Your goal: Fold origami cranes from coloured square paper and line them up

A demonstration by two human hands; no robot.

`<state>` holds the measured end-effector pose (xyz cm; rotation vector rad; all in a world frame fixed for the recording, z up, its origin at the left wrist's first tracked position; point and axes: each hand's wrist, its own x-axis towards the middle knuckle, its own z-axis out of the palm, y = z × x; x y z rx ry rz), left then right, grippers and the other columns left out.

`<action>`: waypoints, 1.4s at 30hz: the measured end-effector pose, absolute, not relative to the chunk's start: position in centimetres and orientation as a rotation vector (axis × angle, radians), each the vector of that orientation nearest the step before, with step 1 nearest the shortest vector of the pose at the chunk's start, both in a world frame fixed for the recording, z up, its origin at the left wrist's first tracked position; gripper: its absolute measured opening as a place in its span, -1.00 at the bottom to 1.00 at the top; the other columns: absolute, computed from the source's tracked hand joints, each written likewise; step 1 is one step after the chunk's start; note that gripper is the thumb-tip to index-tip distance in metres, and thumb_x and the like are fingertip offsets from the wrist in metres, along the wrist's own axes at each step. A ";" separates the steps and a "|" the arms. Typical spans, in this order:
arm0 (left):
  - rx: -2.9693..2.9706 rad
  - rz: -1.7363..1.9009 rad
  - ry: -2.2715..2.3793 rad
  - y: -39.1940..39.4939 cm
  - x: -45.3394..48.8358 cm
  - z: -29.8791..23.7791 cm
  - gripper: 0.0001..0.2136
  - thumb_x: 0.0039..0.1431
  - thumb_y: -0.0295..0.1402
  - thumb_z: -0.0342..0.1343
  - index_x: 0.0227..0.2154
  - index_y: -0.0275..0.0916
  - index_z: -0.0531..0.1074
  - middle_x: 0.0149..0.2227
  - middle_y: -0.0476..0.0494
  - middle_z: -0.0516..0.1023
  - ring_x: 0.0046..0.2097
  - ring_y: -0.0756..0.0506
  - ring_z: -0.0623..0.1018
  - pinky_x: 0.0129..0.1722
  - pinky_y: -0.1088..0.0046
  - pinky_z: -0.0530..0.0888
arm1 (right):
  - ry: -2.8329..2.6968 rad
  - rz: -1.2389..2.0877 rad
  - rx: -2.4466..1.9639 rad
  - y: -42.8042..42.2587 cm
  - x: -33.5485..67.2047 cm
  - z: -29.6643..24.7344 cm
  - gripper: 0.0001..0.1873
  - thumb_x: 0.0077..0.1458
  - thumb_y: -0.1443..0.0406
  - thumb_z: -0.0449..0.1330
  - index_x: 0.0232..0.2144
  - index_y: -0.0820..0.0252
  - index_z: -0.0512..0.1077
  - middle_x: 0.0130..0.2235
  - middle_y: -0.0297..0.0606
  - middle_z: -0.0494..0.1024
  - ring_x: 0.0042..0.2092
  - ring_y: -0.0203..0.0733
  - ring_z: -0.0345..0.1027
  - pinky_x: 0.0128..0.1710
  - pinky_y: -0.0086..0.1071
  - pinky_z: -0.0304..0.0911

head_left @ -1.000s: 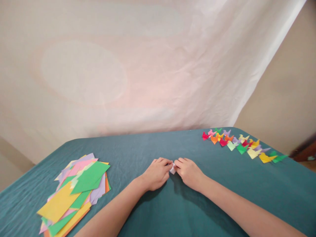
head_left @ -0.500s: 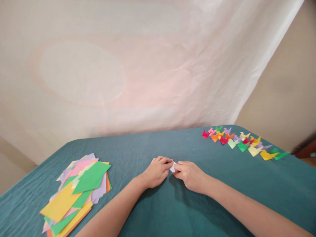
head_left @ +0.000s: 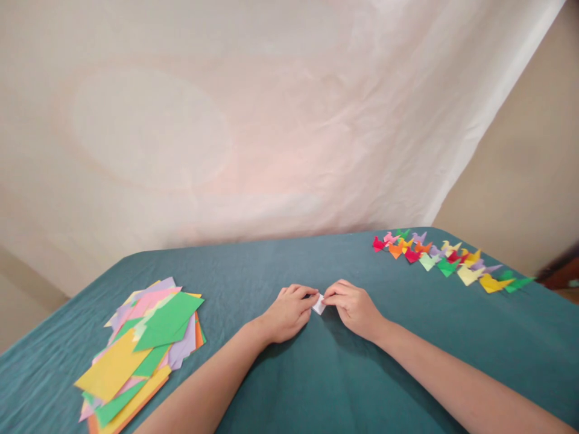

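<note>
My left hand (head_left: 289, 312) and my right hand (head_left: 355, 307) meet at the middle of a table covered in teal cloth (head_left: 325, 386). Between their fingertips sits a small folded piece of white paper (head_left: 319, 304), pinched from both sides and held just at the cloth. Most of the paper is hidden by my fingers. Both hands have curled fingers.
A loose stack of coloured paper sheets (head_left: 145, 343) lies at the left of the table. Several small folded paper figures (head_left: 446, 260) in mixed colours lie in a row at the far right. A pale cloth backdrop (head_left: 253, 120) hangs behind the table.
My right hand has shifted slightly away from me and its fingers have re-pinched the white paper. My left hand has stayed almost still.
</note>
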<state>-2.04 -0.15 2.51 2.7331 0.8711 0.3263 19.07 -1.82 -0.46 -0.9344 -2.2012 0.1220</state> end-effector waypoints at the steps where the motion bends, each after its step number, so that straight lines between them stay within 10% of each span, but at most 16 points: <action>1: 2.730 0.330 0.869 -0.1 -2.0 2.5 -0.64 0.24 -0.40 -0.19 0.08 -0.06 0.21 0.06 -0.11 0.30 0.05 -0.16 0.26 0.02 0.23 0.21 | -2.218 0.126 -0.937 -1.8 19.0 -0.4 -0.63 0.10 0.53 -0.05 -0.38 0.12 0.51 -0.32 -0.27 0.50 -0.24 -0.22 0.28 -0.24 -0.34 0.24; 42: 2.475 0.748 0.885 0.9 -2.1 1.3 -0.75 0.12 -0.36 0.06 -0.12 -0.18 0.44 -0.16 -0.12 0.50 -0.12 -0.10 0.44 -0.05 0.36 0.33 | -2.155 0.273 -1.170 -1.7 18.4 -0.5 -0.75 0.05 0.39 0.10 -0.18 0.13 0.38 -0.23 -0.25 0.47 -0.18 -0.16 0.31 -0.14 -0.25 0.21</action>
